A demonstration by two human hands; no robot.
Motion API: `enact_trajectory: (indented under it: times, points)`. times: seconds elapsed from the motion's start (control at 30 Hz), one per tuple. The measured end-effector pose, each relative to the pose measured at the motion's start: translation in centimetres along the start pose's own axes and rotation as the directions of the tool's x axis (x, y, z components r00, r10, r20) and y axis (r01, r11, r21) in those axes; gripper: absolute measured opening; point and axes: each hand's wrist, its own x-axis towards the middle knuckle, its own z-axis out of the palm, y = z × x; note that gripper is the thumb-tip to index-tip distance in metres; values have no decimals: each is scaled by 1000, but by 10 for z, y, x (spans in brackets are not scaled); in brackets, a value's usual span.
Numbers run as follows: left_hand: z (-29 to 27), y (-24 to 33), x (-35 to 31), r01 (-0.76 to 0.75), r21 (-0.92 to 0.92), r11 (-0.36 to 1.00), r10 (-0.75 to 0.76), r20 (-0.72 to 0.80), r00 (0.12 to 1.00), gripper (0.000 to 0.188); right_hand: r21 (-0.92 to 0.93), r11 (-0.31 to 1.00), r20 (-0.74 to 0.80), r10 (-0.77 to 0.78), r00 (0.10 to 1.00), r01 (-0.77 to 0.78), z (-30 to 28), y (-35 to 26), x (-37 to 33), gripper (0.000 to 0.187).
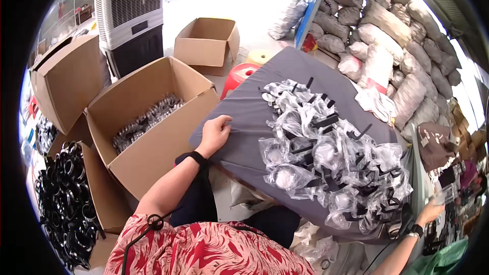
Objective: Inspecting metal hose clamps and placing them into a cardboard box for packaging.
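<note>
My left hand [216, 131] rests on the left edge of a grey cloth-covered table [285, 66], its fingers curled in with nothing visible in them. Stretched out past the table's right side, my right hand [431, 211] pinches a small clear plastic piece [446, 195], too small to name exactly. On the table lies a heap of clear plastic bags [326, 153] with black strips and round pale parts in them. The heap covers the table's middle and right, apart from my left hand.
An open cardboard box [153, 158] with bagged parts stands left of the table. Beside it lie many glossy black ring-shaped parts [69, 203]. Farther back are another box [204, 61], a red stool [237, 77] and an air cooler [130, 15]. Stuffed sacks [382, 35] are piled at the far right.
</note>
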Motion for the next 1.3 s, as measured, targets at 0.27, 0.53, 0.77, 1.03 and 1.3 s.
enact_trajectory:
  times: [0.27,0.53,0.77,1.03,1.3]
  points:
    - [-8,-12,0,79,-159,984,-82,-12,997,20,922,365,77,-494,866,127,-115,-205,-151,27]
    - [-27,-4,-10,10,-129,992,0,77,997,20,981,113,82,-978,192,159,-140,-325,-354,21]
    - [-32,-4,-20,-71,-104,992,78,72,994,21,650,247,340,-940,16,719,-80,-308,-419,6]
    - [-36,-3,-18,-93,-100,991,99,60,993,21,864,304,345,-938,-33,402,-93,-324,-389,17]
    - [-40,-7,-14,45,-288,957,-15,106,994,30,892,378,392,-920,7,-248,-92,-384,-402,14]
